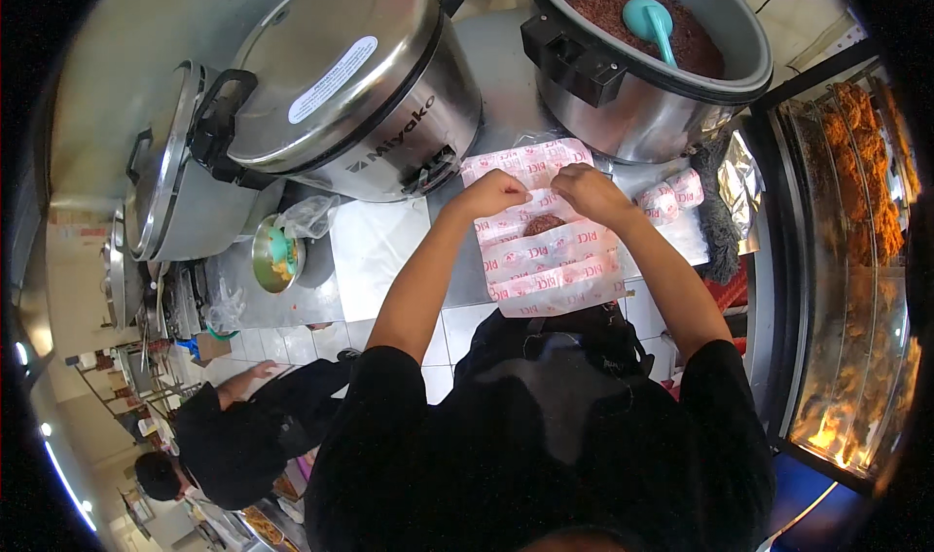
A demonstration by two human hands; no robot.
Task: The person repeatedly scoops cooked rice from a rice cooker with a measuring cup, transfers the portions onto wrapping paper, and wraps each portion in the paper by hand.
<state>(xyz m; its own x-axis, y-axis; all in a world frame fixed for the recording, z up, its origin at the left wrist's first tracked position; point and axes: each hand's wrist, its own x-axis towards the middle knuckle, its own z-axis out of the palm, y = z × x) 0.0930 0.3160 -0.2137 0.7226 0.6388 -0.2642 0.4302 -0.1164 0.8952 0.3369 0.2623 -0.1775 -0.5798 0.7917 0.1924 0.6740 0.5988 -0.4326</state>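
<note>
Person's left hand (494, 194), just above frame centre: grip pinched on the paper (555, 280), fingertips closed. Right hand (589, 192), a bit right of it: same, fingers bent down on the paper's upper part. Hands near each other, not touching. Paper is white with red print, spread at frame centre, near end hanging toward the person's black shirt (584, 435). Rice (543, 224): small dark-reddish mound on the paper, just below and between the hands, partly covered (how much sits under the fold, can't tell).

Around it, on the metal tabletop (496, 56): two wrapped bundles (671, 197) just right of the right hand, similar red-on-white print; dark cloth (718, 231) further right; white sheet (375, 250) left of the paper; bowl (261, 278) with a teal utensil (280, 248) in it, plastic bag (309, 216) beside it.

Top right: open cooker (647, 129), dark-reddish rice inside, teal scoop (645, 17) resting on that. Upper left: lidded steel cooker (321, 56). Far right: lit glass case (842, 289) with fried food (861, 163). Lower left: co-worker (243, 435) in black, well apart.
</note>
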